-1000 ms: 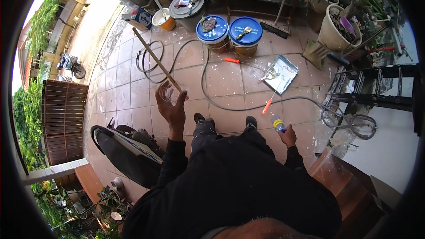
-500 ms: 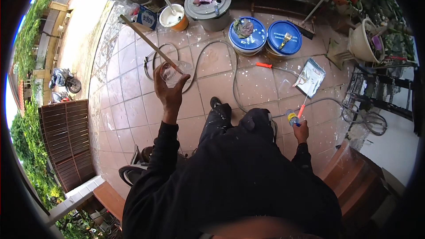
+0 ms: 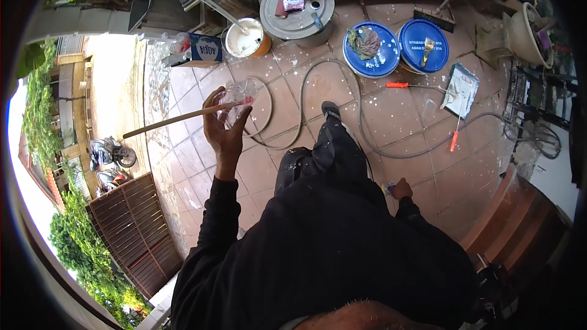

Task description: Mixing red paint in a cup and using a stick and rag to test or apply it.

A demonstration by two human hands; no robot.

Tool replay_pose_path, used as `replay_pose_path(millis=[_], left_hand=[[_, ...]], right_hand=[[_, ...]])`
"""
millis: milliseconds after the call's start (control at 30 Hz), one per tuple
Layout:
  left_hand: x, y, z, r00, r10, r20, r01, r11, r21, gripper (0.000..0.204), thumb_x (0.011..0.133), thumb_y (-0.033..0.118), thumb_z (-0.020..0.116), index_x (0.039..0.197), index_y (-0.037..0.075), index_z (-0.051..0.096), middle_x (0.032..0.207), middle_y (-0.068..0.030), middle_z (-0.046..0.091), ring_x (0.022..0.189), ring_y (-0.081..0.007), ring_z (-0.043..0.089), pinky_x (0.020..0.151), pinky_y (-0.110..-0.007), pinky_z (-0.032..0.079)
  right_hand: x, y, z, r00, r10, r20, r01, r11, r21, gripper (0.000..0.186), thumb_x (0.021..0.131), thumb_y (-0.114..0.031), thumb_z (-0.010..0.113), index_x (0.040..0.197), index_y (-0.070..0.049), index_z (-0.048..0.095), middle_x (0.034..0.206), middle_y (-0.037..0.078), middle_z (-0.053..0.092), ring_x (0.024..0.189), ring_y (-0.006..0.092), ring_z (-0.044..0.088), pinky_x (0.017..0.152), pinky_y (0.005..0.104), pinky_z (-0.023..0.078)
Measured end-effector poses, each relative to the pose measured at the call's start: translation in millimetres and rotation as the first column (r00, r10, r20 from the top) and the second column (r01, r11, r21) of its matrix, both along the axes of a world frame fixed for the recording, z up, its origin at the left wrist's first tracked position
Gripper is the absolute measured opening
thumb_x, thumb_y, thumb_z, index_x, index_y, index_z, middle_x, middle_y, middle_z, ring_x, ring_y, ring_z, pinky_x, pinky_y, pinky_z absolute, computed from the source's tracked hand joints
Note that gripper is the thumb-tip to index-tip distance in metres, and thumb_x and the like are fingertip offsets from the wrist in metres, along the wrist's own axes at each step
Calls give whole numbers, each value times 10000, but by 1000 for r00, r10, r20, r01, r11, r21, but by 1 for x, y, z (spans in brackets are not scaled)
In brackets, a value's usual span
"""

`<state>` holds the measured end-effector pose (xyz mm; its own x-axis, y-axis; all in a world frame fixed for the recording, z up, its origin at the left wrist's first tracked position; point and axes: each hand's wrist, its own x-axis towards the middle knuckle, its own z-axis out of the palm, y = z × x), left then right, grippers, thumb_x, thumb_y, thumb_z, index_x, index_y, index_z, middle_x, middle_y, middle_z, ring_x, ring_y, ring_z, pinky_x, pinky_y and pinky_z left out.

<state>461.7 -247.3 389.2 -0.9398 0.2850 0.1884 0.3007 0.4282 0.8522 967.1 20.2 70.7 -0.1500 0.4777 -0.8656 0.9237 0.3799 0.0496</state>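
Note:
My left hand (image 3: 217,137) grips a clear plastic cup (image 3: 235,91) with something pink in it; a long wooden stick (image 3: 165,125) lies across it, now sloping out to the left. My right hand (image 3: 400,188), low at my right side, holds a small bottle (image 3: 389,187), mostly hidden by my body and fingers. Beyond them, a hose (image 3: 361,122) loops over the tiles. A white bucket (image 3: 247,40) with a pole, a grey lidded bin (image 3: 278,9) and two blue-lidded buckets (image 3: 385,52) (image 3: 416,46) stand ahead, with a cloth and a brush on the lids.
A paint tray (image 3: 461,88) with red-handled rollers lies right ahead. Potted plants (image 3: 526,36), a black ladder (image 3: 532,85) and brown steps (image 3: 513,214) are on the right. A cardboard box (image 3: 202,49) is ahead left; parked motorbikes (image 3: 110,159) and a metal gate (image 3: 134,226) are further left.
The stick has swung down from upright to nearly level. My body has moved forward with a step, bringing the buckets nearer. My right hand has dropped back, partly behind my body.

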Motion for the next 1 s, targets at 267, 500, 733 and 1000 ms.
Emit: replay_pose_path(millis=[267,500,733,1000], left_hand=[[-96,4,-29,976,-212,58,218,965,-143,670,783,117,917,1349,22,572,1331,-133,590,1243,-262,598,1031,-396,543],[-178,24,-135,778,-586,226,607,794,-26,563,805,178,888,1274,40,608,1268,-132,638,1177,-290,644,1023,-407,515],[-224,44,-283,572,-771,278,813,578,-69,582,771,155,903,1270,75,615,1276,-118,628,1187,-289,623,978,-426,528],[-231,95,-541,450,-821,352,885,464,-49,584,746,182,912,1249,82,633,1230,-124,639,1156,-354,632,987,-418,521]], right_hand=[[-195,-25,6,931,-107,-349,171,973,156,587,806,-345,820,1213,-53,514,1027,193,749,956,400,733,795,520,578],[-329,-63,23,788,-199,-583,409,877,253,461,825,-274,818,1125,-80,527,958,173,728,915,401,726,766,513,565],[-407,-72,-28,837,-138,-529,325,903,280,420,818,-296,810,1074,-76,560,933,164,732,875,397,729,737,498,569],[-454,-41,-214,871,0,-492,109,975,192,441,828,-300,773,1103,-35,553,939,166,740,902,367,733,777,483,563]])
